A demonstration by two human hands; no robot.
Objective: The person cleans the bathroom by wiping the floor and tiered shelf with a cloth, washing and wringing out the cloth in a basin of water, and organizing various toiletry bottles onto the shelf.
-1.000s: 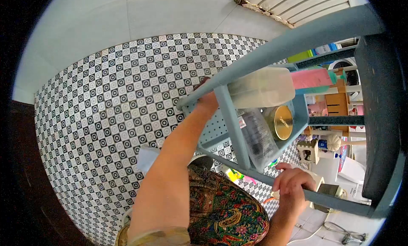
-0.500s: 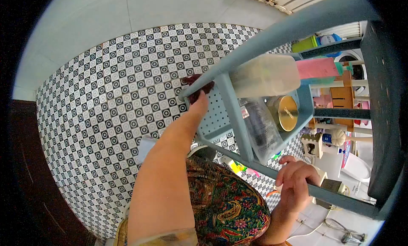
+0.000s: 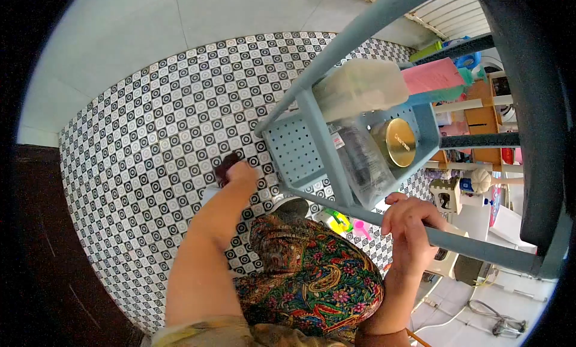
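Note:
A dark red cloth (image 3: 227, 167) is bunched in my left hand (image 3: 243, 174), over the patterned floor and apart from the rack. My right hand (image 3: 414, 220) has its fingers curled round the lower rail of a blue-grey plastic rack (image 3: 327, 146), which lies across the view at a tilt. In one tier of the rack are a cloudy plastic container (image 3: 363, 89), a pink bottle (image 3: 433, 77), a clear bag with dark contents (image 3: 363, 164) and a tin with a gold lid (image 3: 400, 142). The perforated end tier (image 3: 294, 148) shows bare holes.
Black-and-white tiles (image 3: 150, 167) cover the floor. Yellow and pink items (image 3: 339, 221) lie beside the patterned clothing on my legs. A beige stool (image 3: 445, 194), a hose (image 3: 489, 311) and wooden shelving (image 3: 480, 119) stand or hang at the right.
My left hand has come away from the rack's end tier, down and to the left, with the dark red cloth. The rack has shifted slightly in view; my right hand stays on its rail.

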